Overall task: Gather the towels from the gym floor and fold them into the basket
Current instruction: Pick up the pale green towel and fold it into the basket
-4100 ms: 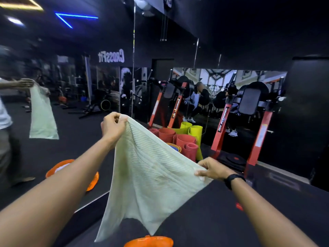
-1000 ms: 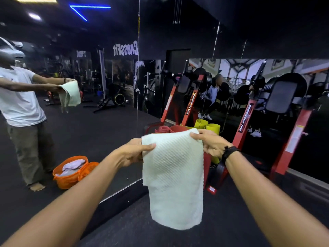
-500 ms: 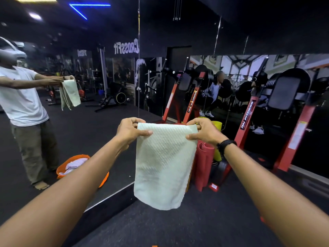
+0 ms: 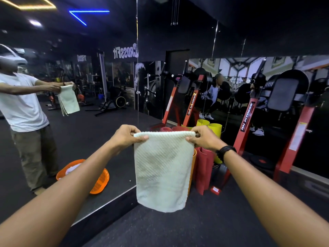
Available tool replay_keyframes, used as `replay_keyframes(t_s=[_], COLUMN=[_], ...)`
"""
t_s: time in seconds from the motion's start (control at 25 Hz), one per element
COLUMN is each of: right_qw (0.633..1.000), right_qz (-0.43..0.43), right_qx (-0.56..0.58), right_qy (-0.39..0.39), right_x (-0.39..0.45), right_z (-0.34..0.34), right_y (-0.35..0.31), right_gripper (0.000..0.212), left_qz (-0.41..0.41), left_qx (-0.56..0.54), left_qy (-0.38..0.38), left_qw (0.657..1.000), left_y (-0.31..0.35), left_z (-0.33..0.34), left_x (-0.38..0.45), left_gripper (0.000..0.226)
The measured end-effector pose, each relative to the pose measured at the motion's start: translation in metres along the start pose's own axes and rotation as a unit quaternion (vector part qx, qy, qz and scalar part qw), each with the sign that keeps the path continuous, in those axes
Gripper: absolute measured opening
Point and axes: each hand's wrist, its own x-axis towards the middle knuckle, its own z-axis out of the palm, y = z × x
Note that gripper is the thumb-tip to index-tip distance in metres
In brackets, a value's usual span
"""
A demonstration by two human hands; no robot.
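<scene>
A pale green ribbed towel [image 4: 162, 168], folded into a narrow rectangle, hangs in front of me above the dark gym floor. My left hand [image 4: 125, 137] pinches its top left corner and my right hand [image 4: 204, 138] pinches its top right corner, both arms stretched forward. The orange basket [image 4: 99, 182] shows only as a reflection in the wall mirror at lower left, with light cloth inside it. The real basket is out of view.
A mirror wall [image 4: 106, 104] runs along the left and ahead, its base ledge near the towel. Rolled red mats [image 4: 203, 168] and yellow mats [image 4: 213, 127] stand behind the towel. Red machine frames [image 4: 293, 139] stand at right. Dark floor lies below.
The towel went from spread open and slanted to folded into a narrow hanging rectangle. My hands came closer together and level, and over the last half second they dropped slightly.
</scene>
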Motion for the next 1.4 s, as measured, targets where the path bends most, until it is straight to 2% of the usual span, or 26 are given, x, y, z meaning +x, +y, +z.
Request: replay_keyframes(t_s=[0.08,0.12,0.2,0.24,0.32,0.36,0.44,0.52,0.6,0.64,0.68,0.72,0.76,0.8,0.84,0.88,0.92,0.96,1.0,1.08,1.12,1.2,1.24,1.32,1.4], right_qw=[0.996,0.993,0.965,0.939,0.925,0.925,0.919,0.905,0.906,0.912,0.917,0.915,0.909,0.912,0.937,0.969,0.991,0.996,0.996,0.997,0.994,0.966,0.956,0.962,0.967], right_qz=[0.027,0.031,0.041,0.049,0.074,0.083,0.087,0.105,0.114,0.115,0.114,0.114,0.11,0.098,0.081,0.05,0.024,-0.004,-0.023,-0.052,-0.055,-0.037,-0.019,0.001,0.008], right_qx=[0.031,0.082,0.257,0.34,0.368,0.362,0.377,0.407,0.398,0.383,0.377,0.386,0.401,0.395,0.331,0.225,0.095,0.005,-0.03,0.009,0.084,0.241,0.267,0.236,0.228], right_qy=[-0.078,-0.08,-0.007,0.005,-0.052,-0.08,-0.077,-0.067,-0.092,-0.087,-0.062,-0.037,-0.034,-0.056,-0.079,-0.093,-0.094,-0.089,-0.075,-0.052,-0.047,-0.083,-0.117,-0.14,-0.112], right_x=[-0.003,-0.002,0.001,0.005,-0.002,-0.005,-0.008,-0.008,-0.007,-0.008,-0.006,-0.005,-0.004,-0.005,-0.004,-0.004,-0.001,0.0,-0.001,0.0,-0.002,-0.006,-0.009,-0.011,-0.009], right_z=[-0.005,-0.011,-0.028,-0.035,-0.026,-0.014,0.007,0.016,0.02,0.023,0.026,0.027,0.026,0.023,0.021,0.018,0.018,0.019,0.018,0.008,0.002,-0.006,-0.004,0.01,0.019], right_y=[-0.001,-0.007,-0.025,-0.03,-0.027,-0.018,-0.005,-0.004,-0.006,-0.009,-0.007,-0.002,0.003,0.004,0.007,0.007,0.01,0.01,0.007,0.001,-0.004,-0.013,-0.015,-0.01,-0.006], right_gripper=[0.017,0.016,0.015,0.023,0.033,0.027,0.012,0.015,0.025,0.033,0.05,0.071,0.091,0.105,0.108,0.095,0.071,0.042,0.025,0.021,0.019,0.026,0.03,0.03,0.03], left_qz=[-0.025,-0.008,0.064,0.081,0.044,0.018,-0.043,-0.099,-0.131,-0.133,-0.125,-0.117,-0.1,-0.081,-0.059,-0.035,-0.013,0.008,0.02,0.028,0.03,0.029,0.022,0.01,0.015], left_qx=[0.034,0.008,-0.16,-0.22,-0.183,-0.142,-0.124,-0.209,-0.292,-0.305,-0.292,-0.266,-0.228,-0.178,-0.118,-0.045,0.019,0.064,0.108,0.149,0.129,0.017,-0.017,-0.018,0.008], left_qy=[-0.027,0.0,0.077,0.068,-0.013,-0.035,-0.028,0.036,0.071,0.072,0.064,0.039,0.017,-0.002,-0.006,0.006,0.012,0.011,0.009,0.011,0.001,-0.052,-0.073,-0.075,-0.053], left_qw=[0.999,1.0,0.982,0.97,0.982,0.989,0.991,0.972,0.945,0.94,0.946,0.956,0.968,0.981,0.991,0.998,1.0,0.998,0.994,0.988,0.991,0.998,0.997,0.997,0.998], left_y=[0.004,0.011,0.031,0.039,0.039,0.026,0.009,0.005,0.011,0.012,0.011,0.007,0.005,0.004,0.0,-0.003,-0.006,-0.008,-0.011,-0.013,-0.015,-0.01,-0.009,-0.014,-0.021], left_z=[0.0,-0.001,-0.011,-0.018,-0.018,-0.013,-0.001,0.01,0.017,0.017,0.016,0.016,0.014,0.011,0.009,0.006,0.004,0.001,-0.002,-0.01,-0.014,-0.017,-0.015,-0.013,-0.012], left_x=[0.001,0.004,0.01,0.013,0.003,-0.003,-0.008,-0.006,-0.003,-0.001,0.001,0.002,0.0,-0.003,-0.005,-0.003,-0.001,0.0,0.001,0.007,0.009,0.005,0.003,0.001,0.002], left_gripper=[0.029,0.031,0.051,0.069,0.088,0.085,0.059,0.032,0.024,0.031,0.053,0.084,0.11,0.123,0.122,0.108,0.085,0.058,0.037,0.018,0.017,0.017,0.016,0.016,0.02])
